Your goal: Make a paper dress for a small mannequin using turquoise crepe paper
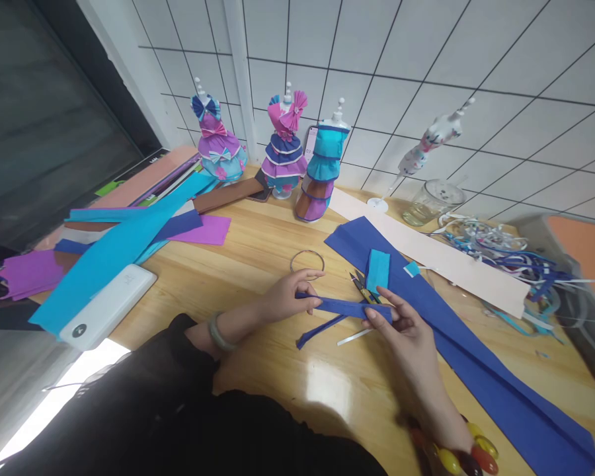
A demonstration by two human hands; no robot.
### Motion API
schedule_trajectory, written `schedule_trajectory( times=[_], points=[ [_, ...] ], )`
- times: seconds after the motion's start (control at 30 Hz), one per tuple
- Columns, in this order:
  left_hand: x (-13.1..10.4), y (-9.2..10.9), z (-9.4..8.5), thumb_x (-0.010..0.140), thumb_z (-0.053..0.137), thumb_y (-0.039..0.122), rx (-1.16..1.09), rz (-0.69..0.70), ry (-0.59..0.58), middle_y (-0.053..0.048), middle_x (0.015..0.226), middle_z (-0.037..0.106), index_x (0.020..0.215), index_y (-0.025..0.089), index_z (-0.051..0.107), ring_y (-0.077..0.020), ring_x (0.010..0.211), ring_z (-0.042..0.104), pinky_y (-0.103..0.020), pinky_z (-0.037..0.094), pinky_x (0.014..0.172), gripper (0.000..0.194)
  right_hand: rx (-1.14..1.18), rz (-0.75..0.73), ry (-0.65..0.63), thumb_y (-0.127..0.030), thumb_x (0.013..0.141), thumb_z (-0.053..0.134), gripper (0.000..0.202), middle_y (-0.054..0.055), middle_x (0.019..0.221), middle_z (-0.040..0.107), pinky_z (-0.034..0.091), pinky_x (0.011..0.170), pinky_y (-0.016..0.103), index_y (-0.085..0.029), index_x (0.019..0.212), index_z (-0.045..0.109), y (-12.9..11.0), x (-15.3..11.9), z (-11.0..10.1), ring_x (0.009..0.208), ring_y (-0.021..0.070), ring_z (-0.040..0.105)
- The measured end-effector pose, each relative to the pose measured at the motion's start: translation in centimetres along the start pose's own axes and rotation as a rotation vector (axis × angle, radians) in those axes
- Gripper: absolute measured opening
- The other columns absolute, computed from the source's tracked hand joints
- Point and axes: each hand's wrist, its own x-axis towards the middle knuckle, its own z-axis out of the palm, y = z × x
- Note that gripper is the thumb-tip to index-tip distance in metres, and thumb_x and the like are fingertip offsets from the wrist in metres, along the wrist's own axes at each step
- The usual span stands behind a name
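A narrow dark blue strip (344, 307) is stretched between my two hands above the wooden table. My left hand (297, 295) pinches its left end between thumb and fingers. At the right end, my right hand (396, 324) grips it with the thumb on top. Below the strip lie a thin blue piece (320, 331) and a short white strip (353, 338). Dark-bladed scissors (361, 285) rest just behind, partly hidden by the strip. A folded turquoise piece (378, 270) sits on a long blue sheet (456, 324) to the right.
Three dressed miniature mannequins (283, 152) and a leaning bare one (426, 145) stand along the tiled wall. A glass cup (434, 201) and tangled scraps (496, 244) are at the right. Coloured sheets (114, 258) and a white power bank (108, 307) lie left; a metal ring (291, 264) is central.
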Motion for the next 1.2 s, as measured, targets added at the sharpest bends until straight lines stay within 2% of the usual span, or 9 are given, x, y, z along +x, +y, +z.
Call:
schedule_trajectory(
  times=[0.13, 0.33, 0.53, 0.73, 0.87, 1.0, 1.2],
  points=[
    [0.1, -0.1, 0.0, 0.072, 0.072, 0.023, 0.001, -0.004, 0.018, 0.003, 0.073, 0.061, 0.132, 0.015, 0.045, -0.0094, 0.066, 0.060, -0.024, 0.045, 0.068, 0.066, -0.005, 0.014, 0.005, -0.048, 0.061, 0.082, 0.065, 0.002, 0.075, 0.069, 0.056, 0.066, 0.036, -0.018, 0.116, 0.063, 0.3, 0.3, -0.2, 0.063, 0.0195, 0.068],
    [0.7, -0.6, -0.7, 0.069, 0.076, 0.027, -0.021, -0.018, 0.120, 0.002, 0.073, 0.063, 0.134, 0.015, 0.044, -0.0091, 0.064, 0.058, -0.022, 0.041, 0.060, 0.074, -0.020, 0.059, 0.064, -0.045, 0.061, 0.082, 0.066, 0.000, 0.069, 0.066, 0.055, 0.062, 0.034, -0.017, 0.117, 0.063, 0.3, 0.4, -0.5, 0.063, 0.0199, 0.068],
    [1.3, -0.8, -1.2, 0.067, 0.078, 0.025, -0.161, 0.014, 0.219, 0.003, 0.072, 0.063, 0.132, 0.013, 0.043, -0.0106, 0.068, 0.062, -0.028, 0.048, 0.073, 0.075, 0.048, 0.052, 0.014, -0.045, 0.061, 0.083, 0.065, 0.001, 0.074, 0.069, 0.057, 0.065, 0.034, -0.018, 0.116, 0.062, 0.9, 0.5, -0.4, 0.064, 0.0185, 0.069],
    [1.5, -0.7, -1.4, 0.066, 0.078, 0.026, -0.198, 0.032, 0.303, 0.004, 0.071, 0.063, 0.127, 0.013, 0.048, -0.0104, 0.069, 0.061, -0.027, 0.048, 0.072, 0.070, 0.067, 0.061, -0.015, -0.045, 0.059, 0.084, 0.063, -0.002, 0.065, 0.064, 0.056, 0.061, 0.033, -0.018, 0.111, 0.063, 1.0, 0.6, -0.2, 0.057, 0.0162, 0.065],
    [1.5, -0.6, -1.4, 0.066, 0.078, 0.025, -0.181, 0.036, 0.346, 0.003, 0.070, 0.063, 0.125, 0.012, 0.049, -0.0091, 0.067, 0.059, -0.025, 0.048, 0.070, 0.067, 0.078, 0.065, -0.043, -0.041, 0.061, 0.083, 0.058, -0.002, 0.067, 0.064, 0.055, 0.063, 0.031, -0.018, 0.111, 0.063, 1.4, 0.6, -0.3, 0.058, 0.0148, 0.064],
    [1.6, -0.5, -1.4, 0.066, 0.077, 0.023, -0.209, 0.040, 0.360, 0.003, 0.073, 0.064, 0.124, 0.012, 0.050, -0.0089, 0.067, 0.060, -0.025, 0.048, 0.071, 0.065, 0.061, 0.054, -0.082, -0.038, 0.067, 0.081, 0.056, -0.002, 0.067, 0.065, 0.054, 0.065, 0.031, -0.018, 0.115, 0.061, 1.9, 0.6, -0.3, 0.059, 0.0144, 0.064],
    [1.8, -0.5, -1.4, 0.070, 0.075, 0.028, -0.226, 0.021, 0.325, 0.003, 0.068, 0.064, 0.124, 0.010, 0.048, -0.0099, 0.063, 0.062, -0.024, 0.048, 0.065, 0.063, 0.058, 0.044, -0.054, -0.039, 0.067, 0.081, 0.054, -0.002, 0.068, 0.064, 0.054, 0.066, 0.031, -0.018, 0.112, 0.062, 1.8, 0.6, -0.2, 0.060, 0.0145, 0.064]
  ],
)
